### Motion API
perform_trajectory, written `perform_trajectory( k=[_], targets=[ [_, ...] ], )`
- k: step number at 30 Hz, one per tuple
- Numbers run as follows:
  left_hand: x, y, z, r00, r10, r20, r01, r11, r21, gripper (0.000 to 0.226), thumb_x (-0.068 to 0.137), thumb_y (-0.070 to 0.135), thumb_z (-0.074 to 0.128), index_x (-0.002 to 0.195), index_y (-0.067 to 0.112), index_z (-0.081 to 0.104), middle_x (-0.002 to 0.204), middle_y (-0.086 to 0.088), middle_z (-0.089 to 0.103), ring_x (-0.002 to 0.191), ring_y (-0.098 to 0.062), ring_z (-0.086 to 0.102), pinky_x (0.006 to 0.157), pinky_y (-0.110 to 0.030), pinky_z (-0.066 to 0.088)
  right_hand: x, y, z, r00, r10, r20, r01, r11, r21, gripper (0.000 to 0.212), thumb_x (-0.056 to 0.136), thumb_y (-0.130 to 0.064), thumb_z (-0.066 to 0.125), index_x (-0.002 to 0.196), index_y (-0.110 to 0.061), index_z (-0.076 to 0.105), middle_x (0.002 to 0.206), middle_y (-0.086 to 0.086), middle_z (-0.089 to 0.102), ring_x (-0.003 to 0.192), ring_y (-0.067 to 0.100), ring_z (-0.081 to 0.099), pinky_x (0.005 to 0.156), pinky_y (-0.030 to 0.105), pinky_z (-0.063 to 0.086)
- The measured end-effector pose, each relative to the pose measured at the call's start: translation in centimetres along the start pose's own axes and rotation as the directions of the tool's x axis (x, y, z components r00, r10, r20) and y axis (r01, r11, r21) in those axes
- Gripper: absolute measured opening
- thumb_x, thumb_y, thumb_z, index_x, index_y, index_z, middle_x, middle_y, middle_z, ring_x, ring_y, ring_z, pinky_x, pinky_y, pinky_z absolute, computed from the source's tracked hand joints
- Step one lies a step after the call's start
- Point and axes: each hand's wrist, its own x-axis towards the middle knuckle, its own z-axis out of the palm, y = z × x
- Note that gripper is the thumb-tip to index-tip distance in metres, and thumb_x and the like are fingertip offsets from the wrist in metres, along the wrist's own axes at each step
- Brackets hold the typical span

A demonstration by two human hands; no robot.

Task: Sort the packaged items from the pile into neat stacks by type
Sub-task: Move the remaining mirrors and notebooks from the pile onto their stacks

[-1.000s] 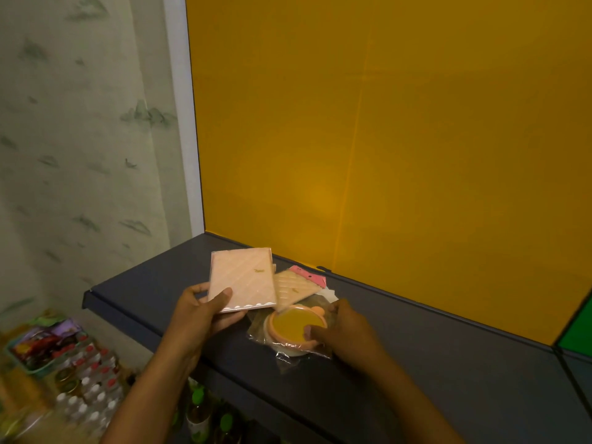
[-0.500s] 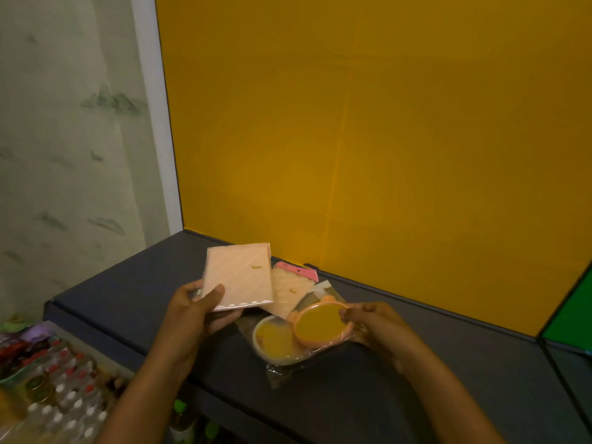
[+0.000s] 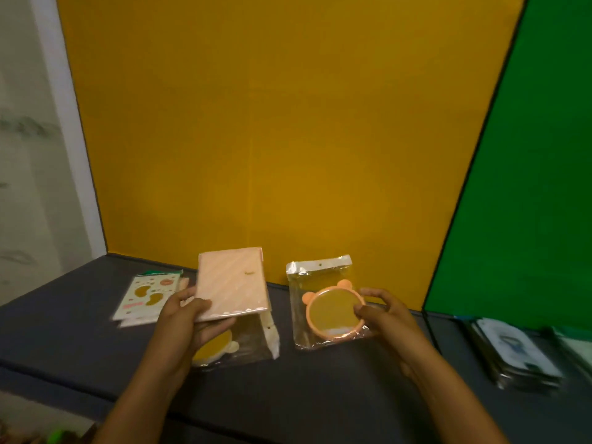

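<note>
**Both hands hold pkgs above shelf**

Head view: L hand (image 3: pixel 189 318) grips a pink flat pack (image 3: pixel 232 283), thumb curled over its near-left corner, fingers underneath. Pack is rectangular, long axis running near-to-far, tilted slightly, far edge up toward the yellow panel (image 3: pixel 272 123). R hand (image 3: pixel 384 318) pinches a bagged round orange mirror (image 3: pixel 333 312) at its right rim, thumb in front, fingers curled behind. Bag's long axis roughly upright, white header strip at top, mirror's two small ears pointing up. Both pkgs are held above the dark shelf (image 3: pixel 80 331), apart from each other. Under the L hand lies another bagged round item (image 3: pixel 237 344), flat on shelf, partly hidden. Sticker sheets (image 3: pixel 149 294) lie at left near the wall. Blurred pkg stack (image 3: pixel 512 350) at far right, below green panel (image 3: pixel 528 187).
</note>
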Motion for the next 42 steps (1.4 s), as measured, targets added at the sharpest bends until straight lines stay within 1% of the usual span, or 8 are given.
perform_trajectory(
  k=[4,12,16,22,25,28,37,42],
  targets=[
    [-3.0,-2.5,4.1,0.997,-0.026,0.066,0.024,0.999,0.038,0.036,0.091,-0.001,0.048,0.125,0.008,0.047,0.116,-0.016,0.059,0.1,-0.033,0.062,0.066,-0.042,0.06,-2.9,0.2,-6.1,0.997,-0.02,-0.077,0.023,0.999,0.032,0.034,0.086,-0.01,0.067,0.116,-0.025,0.059,0.105,0.006,0.067,0.095,0.026,0.067,0.084,0.042,0.057],
    [-9.5,-7.2,11.6,0.979,-0.058,0.197,0.039,0.994,0.1,0.034,0.089,-0.005,0.05,0.122,0.001,0.047,0.116,-0.02,0.058,0.098,-0.031,0.061,0.063,-0.032,0.061,-9.5,1.6,-17.8,0.978,-0.034,-0.205,0.059,0.991,0.12,0.039,0.084,-0.003,0.065,0.116,-0.025,0.059,0.11,0.007,0.065,0.099,0.026,0.064,0.078,0.036,0.053],
    [-13.1,-10.1,15.4,0.958,-0.094,0.272,0.075,0.994,0.08,0.034,0.088,-0.009,0.05,0.118,0.006,0.048,0.115,-0.02,0.058,0.102,-0.034,0.061,0.083,-0.043,0.055,-13.4,2.9,-23.3,0.959,-0.059,-0.278,0.096,0.987,0.125,0.04,0.086,0.001,0.062,0.117,-0.024,0.056,0.103,0.007,0.071,0.096,0.023,0.066,0.075,0.033,0.054],
    [-18.3,-14.8,21.4,0.909,-0.094,0.406,0.083,0.996,0.045,0.028,0.086,-0.014,0.05,0.103,0.009,0.052,0.103,-0.016,0.064,0.094,-0.028,0.063,0.068,-0.03,0.059,-18.3,5.5,-31.5,0.885,-0.071,-0.461,0.142,0.983,0.12,0.041,0.087,0.002,0.063,0.12,-0.02,0.056,0.102,0.014,0.07,0.093,0.026,0.069,0.076,0.036,0.056],
    [-20.2,-16.7,24.3,0.878,-0.107,0.467,0.095,0.994,0.051,0.032,0.087,-0.013,0.05,0.112,0.005,0.051,0.106,-0.015,0.065,0.095,-0.027,0.063,0.07,-0.03,0.059,-20.3,6.1,-35.2,0.848,-0.095,-0.522,0.177,0.978,0.109,0.04,0.086,0.004,0.063,0.12,-0.016,0.056,0.1,0.016,0.068,0.09,0.028,0.068,0.074,0.036,0.057],
    [-21.6,-18.4,27.0,0.848,-0.114,0.518,0.092,0.993,0.069,0.038,0.087,-0.012,0.051,0.122,0.002,0.047,0.112,-0.018,0.064,0.099,-0.03,0.064,0.073,-0.03,0.058,-21.8,6.5,-38.2,0.805,-0.138,-0.576,0.231,0.969,0.09,0.037,0.086,0.007,0.062,0.117,-0.013,0.057,0.098,0.016,0.067,0.086,0.026,0.067,0.062,0.024,0.057],
    [-23.6,-23.6,35.7,0.773,-0.135,0.62,0.131,0.99,0.053,0.037,0.088,-0.012,0.052,0.121,0.003,0.048,0.115,-0.016,0.063,0.106,-0.031,0.061,0.075,-0.03,0.058,-23.8,8.1,-46.2,0.689,-0.183,-0.701,0.247,0.969,-0.011,0.037,0.086,0.003,0.064,0.119,-0.012,0.058,0.104,0.014,0.067,0.096,0.025,0.066,0.062,0.022,0.058],
    [-23.8,-26.3,41.3,0.738,-0.138,0.661,0.156,0.987,0.032,0.028,0.087,-0.011,0.052,0.105,0.01,0.053,0.109,-0.011,0.065,0.1,-0.026,0.063,0.075,-0.029,0.059,-22.7,8.4,-52.0,0.652,-0.2,-0.731,0.223,0.973,-0.068,0.036,0.085,0.003,0.066,0.115,-0.015,0.06,0.109,0.013,0.065,0.103,0.028,0.064,0.074,0.035,0.059]
  ],
)
